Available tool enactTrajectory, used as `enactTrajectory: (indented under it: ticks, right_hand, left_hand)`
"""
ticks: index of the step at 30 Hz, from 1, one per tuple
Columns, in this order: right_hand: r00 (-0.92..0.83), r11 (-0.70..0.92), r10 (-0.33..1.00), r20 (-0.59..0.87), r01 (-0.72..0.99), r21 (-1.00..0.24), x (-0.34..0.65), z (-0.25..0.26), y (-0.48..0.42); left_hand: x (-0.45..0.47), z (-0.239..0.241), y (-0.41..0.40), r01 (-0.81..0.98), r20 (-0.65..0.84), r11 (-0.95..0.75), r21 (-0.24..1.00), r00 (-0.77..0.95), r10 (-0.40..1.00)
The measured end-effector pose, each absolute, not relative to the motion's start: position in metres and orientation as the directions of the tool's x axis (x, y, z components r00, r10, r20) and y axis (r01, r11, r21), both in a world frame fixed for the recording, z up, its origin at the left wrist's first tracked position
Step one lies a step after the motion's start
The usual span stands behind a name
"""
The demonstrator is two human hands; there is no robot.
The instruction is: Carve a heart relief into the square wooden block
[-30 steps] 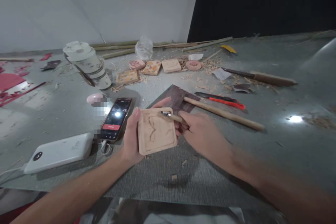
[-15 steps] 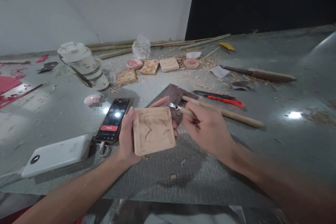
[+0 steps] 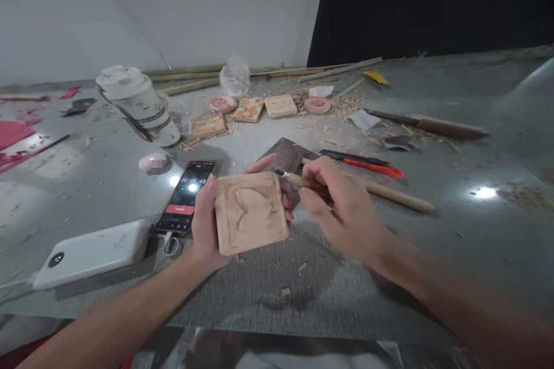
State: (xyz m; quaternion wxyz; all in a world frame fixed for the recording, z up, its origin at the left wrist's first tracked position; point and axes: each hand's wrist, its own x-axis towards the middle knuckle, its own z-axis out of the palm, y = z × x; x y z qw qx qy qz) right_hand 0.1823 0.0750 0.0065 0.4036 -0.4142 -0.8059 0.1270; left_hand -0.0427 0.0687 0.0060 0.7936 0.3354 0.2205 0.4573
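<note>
My left hand (image 3: 206, 223) grips a square wooden block (image 3: 251, 213) with a shape carved into its face, thumb on its left edge and fingers behind it. My right hand (image 3: 341, 207) is closed around a small carving tool (image 3: 291, 177) with a wooden handle and metal tip. The tip hovers just beyond the block's upper right corner, not touching the carved face. Both hands are raised a little over the grey table (image 3: 454, 184).
A phone (image 3: 187, 196) showing a timer and a white power bank (image 3: 93, 252) lie left of the block. Behind my hands are a cleaver (image 3: 298, 158) with a wooden handle, a red utility knife (image 3: 363, 162), several carved tiles (image 3: 249, 109), a white tumbler (image 3: 138, 105), bamboo sticks and shavings.
My right hand has lifted the tool off the carved face and drawn it back to the block's upper right corner. My left hand has tilted the block slightly.
</note>
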Motion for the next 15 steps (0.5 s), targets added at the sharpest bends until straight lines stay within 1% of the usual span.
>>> enactTrajectory:
  ticks: [4, 9, 12, 15]
  right_hand:
    - [-0.377, 0.678, 0.715, 0.588, 0.580, -0.451, 0.1858, 0.0064, 0.0779]
    - [-0.389, 0.701, 0.663, 0.639, 0.621, -0.350, 0.1872, 0.0058, 0.0781]
    - [-0.384, 0.705, 0.644, 0.662, 0.634, -0.318, 0.1866, 0.0091, 0.0756]
    - [-0.387, 0.702, 0.646, 0.658, 0.640, -0.312, 0.1856, 0.0126, 0.0731]
  left_hand:
    - [-0.0448, 0.0086, 0.0698, -0.576, -0.050, 0.319, 0.753, 0.433, 0.900]
    - [-0.0461, 0.0110, 0.0707, -0.574, -0.071, 0.320, 0.754, 0.413, 0.908]
    - [-0.0450, 0.0121, 0.0695, -0.580, -0.078, 0.284, 0.763, 0.353, 0.932]
    - [-0.0440, 0.0122, 0.0685, -0.595, -0.103, 0.264, 0.759, 0.290, 0.951]
